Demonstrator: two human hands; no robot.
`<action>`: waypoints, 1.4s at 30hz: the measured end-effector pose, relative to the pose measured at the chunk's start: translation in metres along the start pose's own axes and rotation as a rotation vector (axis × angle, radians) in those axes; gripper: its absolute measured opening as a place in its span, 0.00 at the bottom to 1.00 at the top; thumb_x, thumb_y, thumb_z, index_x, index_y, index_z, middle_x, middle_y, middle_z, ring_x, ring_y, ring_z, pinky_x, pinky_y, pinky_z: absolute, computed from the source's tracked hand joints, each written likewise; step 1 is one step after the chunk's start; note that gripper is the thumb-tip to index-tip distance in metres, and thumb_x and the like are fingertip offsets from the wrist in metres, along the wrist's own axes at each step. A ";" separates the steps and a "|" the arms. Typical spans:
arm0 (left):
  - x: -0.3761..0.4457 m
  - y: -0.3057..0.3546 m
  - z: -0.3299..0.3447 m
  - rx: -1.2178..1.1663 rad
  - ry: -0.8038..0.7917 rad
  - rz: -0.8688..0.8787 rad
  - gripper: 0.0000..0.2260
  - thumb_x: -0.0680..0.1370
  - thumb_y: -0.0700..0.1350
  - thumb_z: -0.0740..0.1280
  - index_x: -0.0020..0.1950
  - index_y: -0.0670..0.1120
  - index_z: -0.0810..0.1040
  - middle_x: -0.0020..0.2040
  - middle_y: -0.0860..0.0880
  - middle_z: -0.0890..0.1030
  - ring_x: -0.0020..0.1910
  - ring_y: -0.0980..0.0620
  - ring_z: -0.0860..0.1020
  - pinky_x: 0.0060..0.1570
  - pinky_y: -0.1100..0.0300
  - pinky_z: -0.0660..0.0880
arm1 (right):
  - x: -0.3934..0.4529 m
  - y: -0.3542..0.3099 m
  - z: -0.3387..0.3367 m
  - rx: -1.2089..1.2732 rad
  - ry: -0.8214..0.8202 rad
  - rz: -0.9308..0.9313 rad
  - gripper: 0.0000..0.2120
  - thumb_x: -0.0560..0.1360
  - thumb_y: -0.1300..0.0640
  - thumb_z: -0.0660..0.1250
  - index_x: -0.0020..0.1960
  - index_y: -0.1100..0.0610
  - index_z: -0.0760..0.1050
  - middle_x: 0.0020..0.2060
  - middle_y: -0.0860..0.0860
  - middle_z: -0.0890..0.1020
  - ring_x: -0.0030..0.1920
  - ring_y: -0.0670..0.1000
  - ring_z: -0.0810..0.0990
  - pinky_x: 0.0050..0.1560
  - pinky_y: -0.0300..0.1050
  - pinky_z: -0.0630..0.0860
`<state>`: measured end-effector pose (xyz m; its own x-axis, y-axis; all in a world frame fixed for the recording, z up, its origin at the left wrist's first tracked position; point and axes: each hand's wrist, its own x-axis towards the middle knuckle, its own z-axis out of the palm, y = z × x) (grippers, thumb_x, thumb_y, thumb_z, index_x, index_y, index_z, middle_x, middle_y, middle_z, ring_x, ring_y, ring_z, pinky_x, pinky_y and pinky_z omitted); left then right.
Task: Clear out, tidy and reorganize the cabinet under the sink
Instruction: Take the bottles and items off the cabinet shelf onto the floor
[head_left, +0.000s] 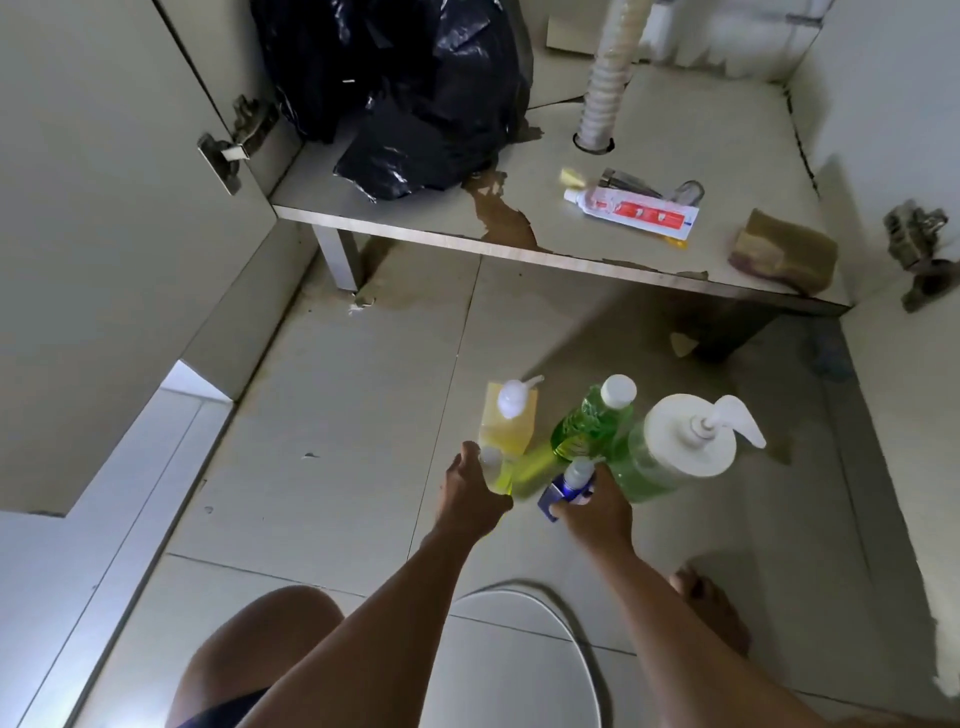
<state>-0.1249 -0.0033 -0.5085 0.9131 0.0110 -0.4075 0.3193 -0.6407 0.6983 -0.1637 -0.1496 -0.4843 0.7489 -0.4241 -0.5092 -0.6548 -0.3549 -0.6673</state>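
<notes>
Beige laminate, peeling and stained brown at its front edge, forms the cabinet floor (675, 156). A black bag (395, 93) fills its back left corner, and a ribbed white hose (608, 78) drops through a hole near the back middle. A brown sponge (784, 249) lies at the front right corner, and a red-and-white tube (631, 212) lies towards the front edge, right of centre, with small bits I cannot make out just behind it.

On the tiled floor (337, 415) before the cabinet, bottles stand close together: a big green pump bottle (675, 447) on the right, a green bottle (597, 421) with a white cap just left of it, and a yellow pump bottle (508, 415) further left.

The left hand (475, 499) curls its fingers around a small yellow bottle (496, 470), just before the yellow pump bottle. The right hand (597, 512) grips a small blue bottle (569, 483) with a white cap, touching the big pump bottle's base.
</notes>
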 end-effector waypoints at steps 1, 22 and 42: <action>-0.001 -0.003 0.001 -0.037 0.056 0.030 0.24 0.65 0.36 0.74 0.56 0.38 0.68 0.49 0.41 0.77 0.44 0.42 0.74 0.38 0.60 0.67 | 0.003 0.000 0.003 -0.001 0.006 -0.003 0.16 0.67 0.64 0.71 0.49 0.52 0.69 0.45 0.50 0.77 0.46 0.52 0.75 0.43 0.39 0.66; 0.001 0.038 -0.082 0.318 -0.203 -0.225 0.16 0.71 0.39 0.65 0.58 0.37 0.72 0.62 0.38 0.74 0.62 0.40 0.74 0.59 0.53 0.73 | -0.026 -0.046 -0.048 -0.324 -0.344 0.060 0.08 0.68 0.55 0.71 0.38 0.56 0.73 0.32 0.50 0.76 0.34 0.50 0.75 0.32 0.39 0.67; 0.134 0.279 -0.104 0.571 -0.057 0.461 0.22 0.77 0.45 0.65 0.71 0.47 0.68 0.68 0.48 0.73 0.64 0.49 0.73 0.54 0.61 0.69 | 0.079 -0.197 -0.228 -0.665 0.024 -0.278 0.08 0.75 0.55 0.66 0.52 0.57 0.79 0.49 0.49 0.80 0.43 0.44 0.77 0.42 0.37 0.75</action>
<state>0.1129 -0.1009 -0.3076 0.9032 -0.3860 -0.1876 -0.2896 -0.8708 0.3973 0.0015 -0.3033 -0.2688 0.8995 -0.2596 -0.3514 -0.3693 -0.8815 -0.2943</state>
